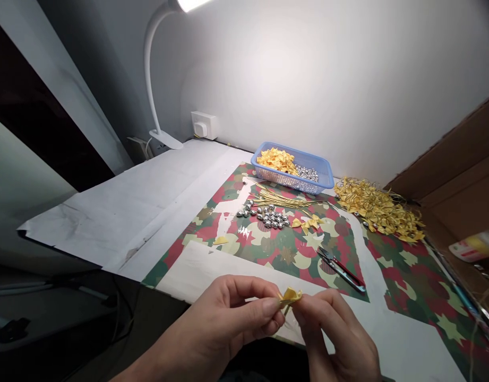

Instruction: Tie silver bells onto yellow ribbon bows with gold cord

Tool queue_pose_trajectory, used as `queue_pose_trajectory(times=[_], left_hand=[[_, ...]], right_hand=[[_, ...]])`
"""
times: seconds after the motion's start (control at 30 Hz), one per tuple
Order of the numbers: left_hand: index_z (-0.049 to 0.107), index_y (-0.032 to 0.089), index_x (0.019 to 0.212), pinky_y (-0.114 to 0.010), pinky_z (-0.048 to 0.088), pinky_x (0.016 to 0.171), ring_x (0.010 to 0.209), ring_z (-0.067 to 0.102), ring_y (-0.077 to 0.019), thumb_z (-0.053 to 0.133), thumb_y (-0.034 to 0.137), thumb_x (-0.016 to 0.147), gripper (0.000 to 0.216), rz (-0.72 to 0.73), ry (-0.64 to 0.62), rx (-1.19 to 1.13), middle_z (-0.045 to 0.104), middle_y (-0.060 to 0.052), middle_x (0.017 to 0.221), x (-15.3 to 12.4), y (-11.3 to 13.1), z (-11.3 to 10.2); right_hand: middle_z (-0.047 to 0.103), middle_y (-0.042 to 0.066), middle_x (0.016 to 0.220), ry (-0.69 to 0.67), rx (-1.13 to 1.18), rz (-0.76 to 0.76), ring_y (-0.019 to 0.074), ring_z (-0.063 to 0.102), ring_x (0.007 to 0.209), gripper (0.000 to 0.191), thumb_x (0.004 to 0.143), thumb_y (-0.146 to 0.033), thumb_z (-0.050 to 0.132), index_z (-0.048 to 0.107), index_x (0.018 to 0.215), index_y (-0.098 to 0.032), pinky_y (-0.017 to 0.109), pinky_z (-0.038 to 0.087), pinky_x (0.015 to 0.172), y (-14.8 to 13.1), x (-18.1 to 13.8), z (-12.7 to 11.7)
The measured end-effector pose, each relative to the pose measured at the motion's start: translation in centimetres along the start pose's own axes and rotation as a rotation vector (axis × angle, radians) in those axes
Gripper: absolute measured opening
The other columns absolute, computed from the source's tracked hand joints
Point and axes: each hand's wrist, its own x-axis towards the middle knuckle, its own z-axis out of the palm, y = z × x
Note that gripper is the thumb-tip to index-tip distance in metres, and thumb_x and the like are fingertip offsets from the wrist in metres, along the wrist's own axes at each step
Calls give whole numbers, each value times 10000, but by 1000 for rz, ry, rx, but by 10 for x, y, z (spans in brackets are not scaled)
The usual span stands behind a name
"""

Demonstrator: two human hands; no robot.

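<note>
A plain pale wall backs a table (120, 212) covered far left with white paper and, across the middle and right, with a camouflage-patterned sheet (403, 276) in green, red and cream. A white gooseneck lamp (151, 69) is clamped at the far left edge, beside a white wall socket (203, 125). Brown cardboard (459, 164) leans at the far right.

Against the wall sits a blue plastic basket (326, 178) holding yellow bows and silver beads. To its right lies a large heap of gold-looped yellow bows (377, 207). In front of the basket lie a bundle of gold wire lengths (282, 199), a cluster of silver beads (270, 216) and two loose yellow bows (308, 223). Nearer, on the right, rests a pair of thread snips (342, 268).

At the near edge, the left hand (224, 323) and right hand (335, 334) meet over the table. Between them is a small yellow ribbon bow (290, 296), held just above the near edge. The left thumb and forefinger fingers (264, 313) are pinched together on the bow's lower part; the right hand's fingers are closed on it from the other side.
</note>
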Motion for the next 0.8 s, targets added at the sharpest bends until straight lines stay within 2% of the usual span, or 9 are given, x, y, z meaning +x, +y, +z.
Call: queue_pose_trajectory(times=[0.23,0.43,0.6,0.8], left_hand=[[757,134,733,-188,447,673,707,506,-116,784,252,842,163,18,-47,30,652,-14,730,1,4,1],[778,122,755,-189,468,734,758,526,-122,789,241,837,145,-9,-54,4,658,-24,762,2,4,1],[770,126,742,-176,459,684,720,514,-114,780,223,837,136,-11,-44,-15,651,-22,746,2,4,2],[776,130,733,-175,461,689,716,522,-113,802,241,818,143,1,-42,8,657,-19,733,1,6,5]], right_hand=[[536,-15,800,2,0,-14,84,534,630,190,972,-76,565,669,983,-234,164,389,525,0,2,-1],[515,-19,807,-19,43,-19,88,517,646,216,972,-54,549,656,1004,-239,166,409,564,2,4,-1],[522,-17,807,-14,41,-74,94,514,632,272,949,-22,553,658,1066,-243,173,406,539,5,5,-3],[532,-12,789,-2,3,-52,89,538,614,202,962,-72,567,682,999,-234,173,390,517,4,5,-2]])
